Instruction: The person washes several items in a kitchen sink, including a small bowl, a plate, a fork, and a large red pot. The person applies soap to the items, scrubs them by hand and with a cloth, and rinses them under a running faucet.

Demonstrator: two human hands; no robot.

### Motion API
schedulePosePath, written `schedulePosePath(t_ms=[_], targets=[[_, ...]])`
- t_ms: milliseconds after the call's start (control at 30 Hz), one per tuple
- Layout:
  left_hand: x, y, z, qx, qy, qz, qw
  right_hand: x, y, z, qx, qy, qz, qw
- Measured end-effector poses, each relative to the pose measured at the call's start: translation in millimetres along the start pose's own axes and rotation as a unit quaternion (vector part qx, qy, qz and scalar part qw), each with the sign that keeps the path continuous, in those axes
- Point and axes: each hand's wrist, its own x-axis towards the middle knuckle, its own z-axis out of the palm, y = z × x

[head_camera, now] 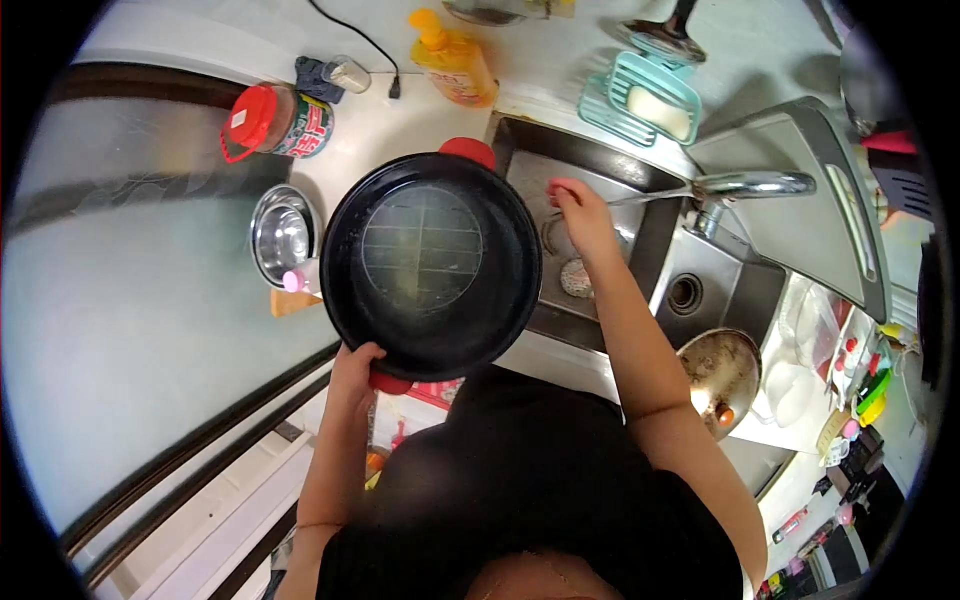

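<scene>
My left hand (354, 371) grips the near side of a deep black pan (495, 300) beside its lower red handle (391, 383). A second red handle (468, 152) sits on the far side. The pan tilts its inside up towards me, and its round base shows pale grid lines, perhaps a reflection. My right hand (581, 214) hangs over the left basin of a steel sink (637, 165), its fingers curled; whether it holds anything is hidden. Water runs from the chrome faucet (754, 184) towards that hand. A round mesh scourer (577, 278) lies in the basin below.
Left stand a steel bowl (281, 225), a pink-capped bottle (295, 281) and a red-lidded jar (289, 124). A yellow pump bottle (454, 64) and a teal soap rack (637, 97) are behind. Right are a cutting board (802, 187), a small basin (720, 277) and a metal lid (724, 371).
</scene>
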Motion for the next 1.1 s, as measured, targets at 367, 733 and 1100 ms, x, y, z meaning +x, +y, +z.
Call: schedulePosePath(t_ms=[367,733,1100], targets=[[68,-60,105,0.116,-0.125,0.092,0.981,-34,33,-32,-0.338,0.077,-0.212,0.914],[106,-82,144,0.236,-0.102,0.062,0.964,-9,99,-73,-0.386,-0.045,-0.056,0.920],[131,-58,174,0.409,-0.081,0.080,0.906,-58,93,-97,-0.284,0.108,-0.116,0.946]])
